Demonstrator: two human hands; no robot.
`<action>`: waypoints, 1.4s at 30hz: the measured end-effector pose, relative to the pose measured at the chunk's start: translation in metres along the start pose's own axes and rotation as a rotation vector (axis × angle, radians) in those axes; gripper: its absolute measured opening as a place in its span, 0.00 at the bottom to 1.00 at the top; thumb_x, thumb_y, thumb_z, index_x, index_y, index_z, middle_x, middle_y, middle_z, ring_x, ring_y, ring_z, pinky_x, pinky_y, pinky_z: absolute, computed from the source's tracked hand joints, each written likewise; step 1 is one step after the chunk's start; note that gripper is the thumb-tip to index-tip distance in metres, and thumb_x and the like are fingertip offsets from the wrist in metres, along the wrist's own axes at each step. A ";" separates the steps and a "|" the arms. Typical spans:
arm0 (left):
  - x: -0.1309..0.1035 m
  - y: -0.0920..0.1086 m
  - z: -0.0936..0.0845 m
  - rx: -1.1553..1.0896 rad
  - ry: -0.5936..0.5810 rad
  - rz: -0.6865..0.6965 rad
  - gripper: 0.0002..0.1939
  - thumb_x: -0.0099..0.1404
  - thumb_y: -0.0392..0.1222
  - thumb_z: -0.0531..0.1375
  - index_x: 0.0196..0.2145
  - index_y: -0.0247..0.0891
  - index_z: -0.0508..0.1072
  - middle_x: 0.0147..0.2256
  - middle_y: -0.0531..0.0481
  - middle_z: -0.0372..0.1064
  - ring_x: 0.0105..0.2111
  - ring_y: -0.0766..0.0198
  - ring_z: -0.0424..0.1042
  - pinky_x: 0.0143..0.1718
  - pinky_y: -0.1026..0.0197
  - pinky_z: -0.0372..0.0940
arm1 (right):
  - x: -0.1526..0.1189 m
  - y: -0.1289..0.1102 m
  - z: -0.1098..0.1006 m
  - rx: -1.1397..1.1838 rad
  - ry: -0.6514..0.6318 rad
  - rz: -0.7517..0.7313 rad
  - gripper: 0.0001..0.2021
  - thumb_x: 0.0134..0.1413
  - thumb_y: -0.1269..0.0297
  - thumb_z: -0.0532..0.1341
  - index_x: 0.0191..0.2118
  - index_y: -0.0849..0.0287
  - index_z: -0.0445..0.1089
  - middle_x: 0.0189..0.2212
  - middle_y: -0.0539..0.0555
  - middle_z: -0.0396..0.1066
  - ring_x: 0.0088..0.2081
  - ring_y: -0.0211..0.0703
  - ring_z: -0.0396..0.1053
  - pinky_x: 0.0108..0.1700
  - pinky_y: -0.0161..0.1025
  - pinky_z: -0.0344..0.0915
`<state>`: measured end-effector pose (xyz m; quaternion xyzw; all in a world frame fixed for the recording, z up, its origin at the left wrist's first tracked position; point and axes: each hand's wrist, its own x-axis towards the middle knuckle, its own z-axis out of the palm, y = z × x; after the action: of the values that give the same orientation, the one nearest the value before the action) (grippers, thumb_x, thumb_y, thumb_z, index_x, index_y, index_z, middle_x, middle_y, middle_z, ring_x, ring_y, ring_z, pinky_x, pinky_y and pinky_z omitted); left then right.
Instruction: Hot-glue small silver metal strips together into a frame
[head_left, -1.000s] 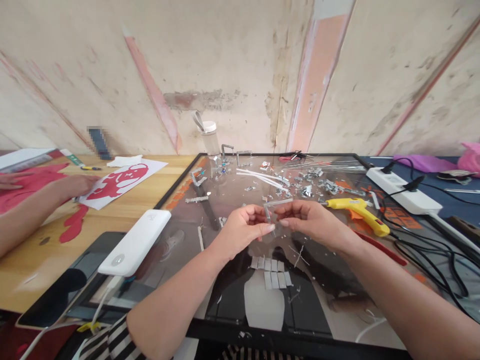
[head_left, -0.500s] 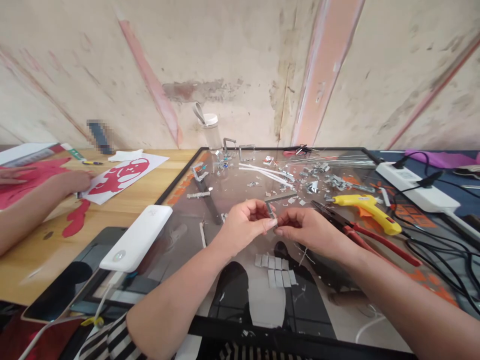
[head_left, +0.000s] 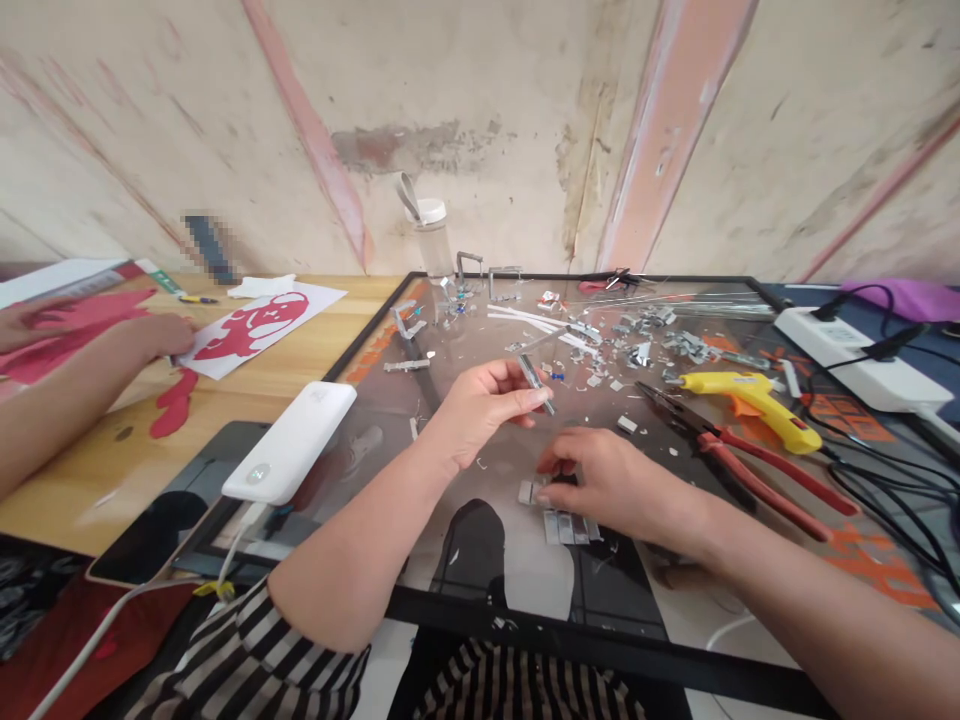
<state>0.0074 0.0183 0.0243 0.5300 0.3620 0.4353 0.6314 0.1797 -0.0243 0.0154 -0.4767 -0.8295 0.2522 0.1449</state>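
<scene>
Between thumb and fingers, my left hand (head_left: 499,402) pinches a thin grey bent strip (head_left: 537,382) above the dark glass board (head_left: 442,470). My right hand (head_left: 581,470) is lower and to the right, its bent fingertips down at the small grey squares (head_left: 572,527) laid in rows on the glass. Whether those fingertips grip a square is hidden. Pliers with red handles (head_left: 757,470) lie right of my right hand, beside a yellow glue gun (head_left: 750,398).
White power bank (head_left: 292,442) and dark phone (head_left: 172,505) lie left. Grey scraps (head_left: 645,330), a bottle (head_left: 433,240) and a power strip (head_left: 855,360) stand or lie farther back. Another person's hand (head_left: 161,335) is by red-and-white paper (head_left: 251,330).
My right hand has left my left hand and moved down to the small grey squares. My left hand still holds the strip, now slightly higher in view. The camera view has shifted a little.
</scene>
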 end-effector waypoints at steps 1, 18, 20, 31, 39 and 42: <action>0.001 0.000 -0.002 -0.052 -0.029 -0.032 0.13 0.51 0.39 0.66 0.36 0.36 0.73 0.33 0.49 0.72 0.31 0.68 0.70 0.29 0.67 0.63 | 0.000 -0.003 0.003 -0.054 -0.015 -0.013 0.07 0.44 0.63 0.64 0.32 0.57 0.74 0.31 0.53 0.73 0.34 0.45 0.70 0.36 0.39 0.63; 0.004 -0.004 -0.009 -0.352 -0.029 -0.281 0.07 0.54 0.36 0.65 0.32 0.33 0.73 0.32 0.48 0.73 0.28 0.71 0.71 0.24 0.72 0.63 | 0.013 0.019 0.000 -0.333 0.108 -0.015 0.10 0.49 0.63 0.62 0.38 0.58 0.73 0.34 0.56 0.70 0.40 0.49 0.67 0.43 0.43 0.60; 0.004 -0.002 -0.010 -0.177 0.010 -0.188 0.09 0.53 0.37 0.65 0.33 0.34 0.72 0.33 0.48 0.73 0.31 0.69 0.72 0.26 0.70 0.63 | 0.012 0.021 -0.001 -0.346 0.107 -0.013 0.09 0.49 0.64 0.62 0.37 0.59 0.73 0.34 0.56 0.70 0.40 0.49 0.67 0.43 0.43 0.60; 0.002 -0.001 -0.005 0.307 0.007 -0.048 0.09 0.54 0.40 0.62 0.34 0.35 0.70 0.34 0.47 0.72 0.33 0.66 0.69 0.31 0.65 0.64 | 0.007 0.028 -0.029 -0.287 0.065 0.038 0.09 0.46 0.65 0.62 0.36 0.59 0.73 0.35 0.56 0.73 0.38 0.48 0.69 0.41 0.42 0.62; -0.001 0.005 -0.003 0.252 0.001 -0.103 0.12 0.55 0.43 0.62 0.35 0.35 0.69 0.34 0.46 0.72 0.34 0.64 0.70 0.32 0.63 0.64 | -0.047 0.085 -0.114 -0.344 0.309 0.495 0.12 0.45 0.55 0.59 0.35 0.52 0.74 0.29 0.51 0.75 0.33 0.48 0.72 0.34 0.41 0.64; -0.001 0.004 -0.002 0.240 0.012 -0.107 0.12 0.55 0.44 0.63 0.35 0.35 0.70 0.34 0.47 0.72 0.34 0.64 0.70 0.33 0.63 0.63 | -0.058 0.106 -0.122 -0.383 0.330 0.606 0.12 0.46 0.57 0.58 0.35 0.54 0.73 0.30 0.51 0.76 0.33 0.46 0.72 0.34 0.39 0.64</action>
<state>0.0042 0.0186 0.0278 0.5792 0.4429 0.3577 0.5835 0.3438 0.0046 0.0581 -0.7524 -0.6489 0.0442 0.1040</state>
